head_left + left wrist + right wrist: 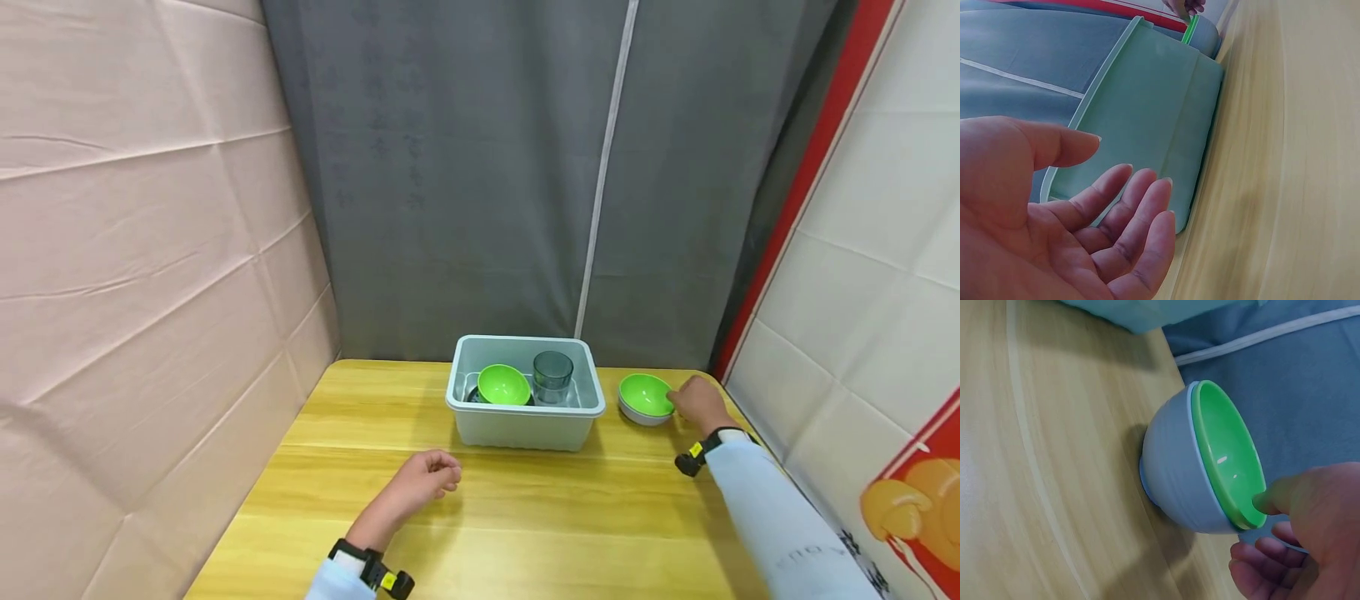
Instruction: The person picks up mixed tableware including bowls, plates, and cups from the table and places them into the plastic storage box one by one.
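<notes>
At the right of the table, a green bowl (647,393) sits nested in a pale grey bowl (1172,459). My right hand (703,403) is at its right rim: the thumb reaches over onto the green inside, and the curled fingers lie outside, just below the edge. My left hand (422,483) hovers over the table in front of the light green bin (525,427), fingers loosely bent and holding nothing. Within the bin are another green bowl (503,385) and a dark tinted glass (552,375). Something dark shows partly hidden beneath that bowl.
The wooden table (555,508) ends at a grey curtain (465,183) behind the bin. Pale cloth walls (165,275) stand to the left and right. A red-edged panel with a food picture (922,500) hangs at the lower right.
</notes>
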Demonstrator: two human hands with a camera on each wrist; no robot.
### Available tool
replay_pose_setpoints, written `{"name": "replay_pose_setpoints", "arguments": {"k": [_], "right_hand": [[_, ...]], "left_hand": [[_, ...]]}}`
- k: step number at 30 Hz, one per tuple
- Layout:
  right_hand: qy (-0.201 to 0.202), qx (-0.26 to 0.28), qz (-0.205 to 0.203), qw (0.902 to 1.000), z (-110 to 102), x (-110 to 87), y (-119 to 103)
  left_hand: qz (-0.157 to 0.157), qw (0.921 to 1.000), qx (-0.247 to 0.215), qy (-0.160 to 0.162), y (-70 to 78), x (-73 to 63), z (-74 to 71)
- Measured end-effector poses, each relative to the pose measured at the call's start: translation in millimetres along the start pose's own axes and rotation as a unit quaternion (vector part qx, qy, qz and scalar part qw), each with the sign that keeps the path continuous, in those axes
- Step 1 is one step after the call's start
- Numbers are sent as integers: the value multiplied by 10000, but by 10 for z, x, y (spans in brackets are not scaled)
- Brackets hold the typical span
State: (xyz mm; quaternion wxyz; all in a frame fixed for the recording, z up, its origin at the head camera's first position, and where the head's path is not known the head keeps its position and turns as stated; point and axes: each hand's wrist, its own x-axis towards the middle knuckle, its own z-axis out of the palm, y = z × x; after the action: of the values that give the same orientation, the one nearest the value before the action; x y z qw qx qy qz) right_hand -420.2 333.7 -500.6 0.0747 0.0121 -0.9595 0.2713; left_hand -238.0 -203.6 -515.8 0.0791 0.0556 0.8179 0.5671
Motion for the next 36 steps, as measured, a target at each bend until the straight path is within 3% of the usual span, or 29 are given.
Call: {"name": "replay_pose_setpoints", "arguments": {"k": [6,11,20,26,36], "right_hand": [[-33,-253,-47,9997,36,76,-51],[-158,-361,208,9990,-7,88,-82],[-249,-97,526,9983,35,124,-77],[-96,-109,445,9989,24,135,-98],[-314,1052,536,9925,-117,39,-120]], "left_hand": [[-15,10000,20,-13,-52,7,-9],[-57,10000,-35,0,-74,5,-19],[-152,9997,-194,-31,-110,-8,-28],[-145,9997,-184,-5,-99,-31,-28],[-132,9996,-234,-1,-59,-52,-22]]}}
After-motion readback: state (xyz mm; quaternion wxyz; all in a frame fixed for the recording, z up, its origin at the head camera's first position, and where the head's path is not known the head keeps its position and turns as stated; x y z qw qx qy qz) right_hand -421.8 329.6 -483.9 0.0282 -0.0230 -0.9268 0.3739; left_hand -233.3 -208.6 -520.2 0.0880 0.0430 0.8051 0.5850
